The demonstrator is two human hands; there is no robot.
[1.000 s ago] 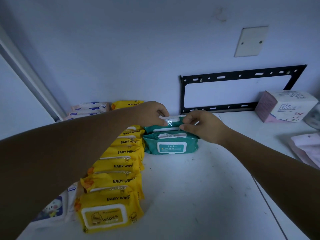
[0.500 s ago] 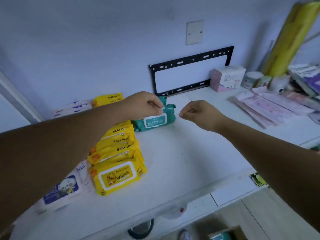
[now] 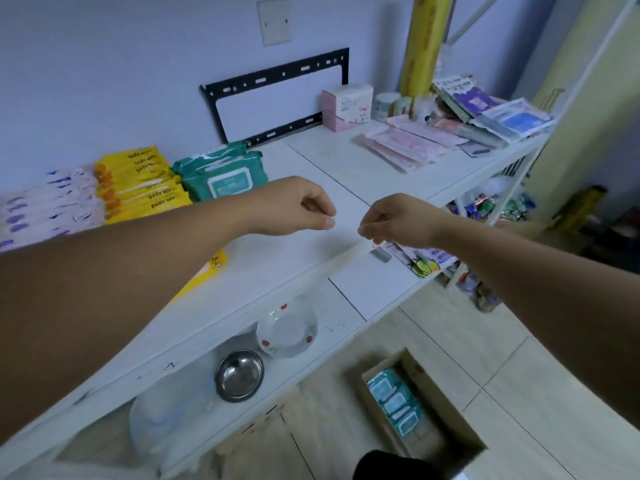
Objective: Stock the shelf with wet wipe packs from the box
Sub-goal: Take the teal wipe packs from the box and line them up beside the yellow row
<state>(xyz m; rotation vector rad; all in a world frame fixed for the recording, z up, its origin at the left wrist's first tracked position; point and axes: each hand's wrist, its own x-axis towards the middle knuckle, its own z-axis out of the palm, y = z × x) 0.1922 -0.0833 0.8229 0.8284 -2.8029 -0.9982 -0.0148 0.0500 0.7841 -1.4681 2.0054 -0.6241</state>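
1. Floor, nearest you: the cardboard box (image 3: 440, 407) stands open at lower right. It holds a row of teal packs (image 3: 394, 403) on edge, with white label panels facing up. Their print is too blurred to read.

2. Lower shelf (image 3: 363, 282): a steel bowl (image 3: 239, 375) sits just beside a white bowl (image 3: 287, 329) with red flower marks. A clear bag (image 3: 166, 417) lies left of the steel bowl.

3. Hands: your left hand (image 3: 294, 206) and right hand (image 3: 398, 220) hover near each other over the front of the upper shelf (image 3: 294, 258). Both are curled into loose fists. Neither grasps or touches a pack.

4. Upper shelf, left end: three rows run front to back.
   - The teal stack (image 3: 221, 171) lies flat near the wall, label panel up, text unreadable.
   - The yellow packs (image 3: 142, 181) read "BABY WIPES". Your left forearm covers the front of this row.
   - The white packs (image 3: 45, 206) carry blue marks that are not legible.

5. Upper shelf, right end: flat pink packets (image 3: 398, 143), a pink box (image 3: 348, 105) and blue packets (image 3: 512, 119) lie well apart from the wipes. A yellow roll (image 3: 424, 43) stands upright behind them.

6. Wall: a black bracket (image 3: 273, 95) hangs below a blank plate (image 3: 274, 22).
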